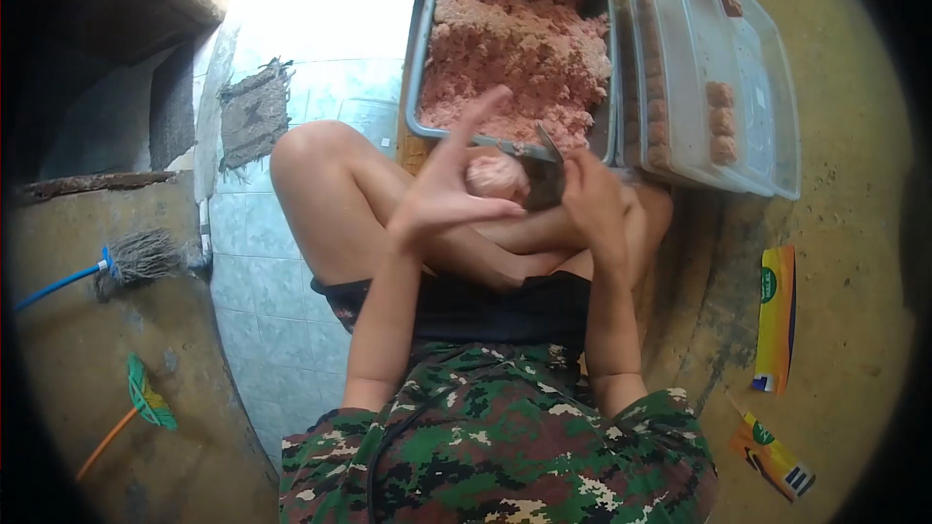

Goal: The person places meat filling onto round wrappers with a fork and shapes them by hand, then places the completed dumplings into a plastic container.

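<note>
The ball of meat (497, 177) sits in the gap between the thumb and raised fingers of the left hand (456, 180), just below the near edge of the grey tub (416, 87) and above the person's crossed legs (335, 184). It is pale pink, paler than most of the loose meat, and roundish, with a slightly uneven, creased surface and a moist look. The left hand is spread wide, thumb pointing to the right and fingers up; the view is blurred there, so I cannot tell how firmly the ball is held, or whether some fingers support it from behind.

The right hand (592, 196) is closed around a thin metal tool (549, 143), which tilts up and to the left, its tip near the tub's edge, to the right of the ball.

In the tub lies a large heap of minced meat (524, 44), pink, coarse and crumbly, piled higher toward the far end. To the right of the tub, clear plastic boxes (784, 116) stand close together; the outermost one holds a short row of small reddish-brown pieces (721, 123) on its near left side.
</note>
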Demonstrator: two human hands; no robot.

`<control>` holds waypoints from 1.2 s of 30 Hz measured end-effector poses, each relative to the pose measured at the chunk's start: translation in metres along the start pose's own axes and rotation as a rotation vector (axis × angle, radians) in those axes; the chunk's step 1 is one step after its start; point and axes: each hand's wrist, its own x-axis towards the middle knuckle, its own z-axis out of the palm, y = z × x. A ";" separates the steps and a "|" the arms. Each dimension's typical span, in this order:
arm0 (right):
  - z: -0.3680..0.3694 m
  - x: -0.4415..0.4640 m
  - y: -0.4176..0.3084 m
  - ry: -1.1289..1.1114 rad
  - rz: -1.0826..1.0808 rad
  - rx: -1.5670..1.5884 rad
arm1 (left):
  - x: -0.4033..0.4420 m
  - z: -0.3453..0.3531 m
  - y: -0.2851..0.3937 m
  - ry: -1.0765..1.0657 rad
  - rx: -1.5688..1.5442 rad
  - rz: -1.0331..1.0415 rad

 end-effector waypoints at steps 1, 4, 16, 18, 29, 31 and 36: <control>0.007 -0.008 0.029 -0.221 0.065 -0.196 | -0.002 -0.012 0.001 -0.008 -0.204 0.014; -0.023 -0.032 0.033 -0.304 0.037 -0.219 | -0.005 -0.025 -0.007 0.211 -0.327 0.005; -0.080 -0.007 -0.073 0.029 -0.133 -0.026 | -0.010 0.013 -0.013 0.084 -0.199 0.019; -0.060 -0.011 -0.066 -0.074 -0.102 0.106 | -0.008 0.007 -0.010 0.023 -0.363 -0.003; 0.014 0.017 0.004 0.034 -0.012 -0.145 | -0.005 0.009 -0.017 -0.013 -0.533 -0.098; 0.007 0.003 0.010 -0.078 0.091 -0.304 | -0.004 0.016 -0.022 0.115 -0.318 -0.049; -0.054 -0.018 -0.009 -0.091 0.114 -0.309 | -0.011 0.002 -0.029 -0.062 -0.711 -0.076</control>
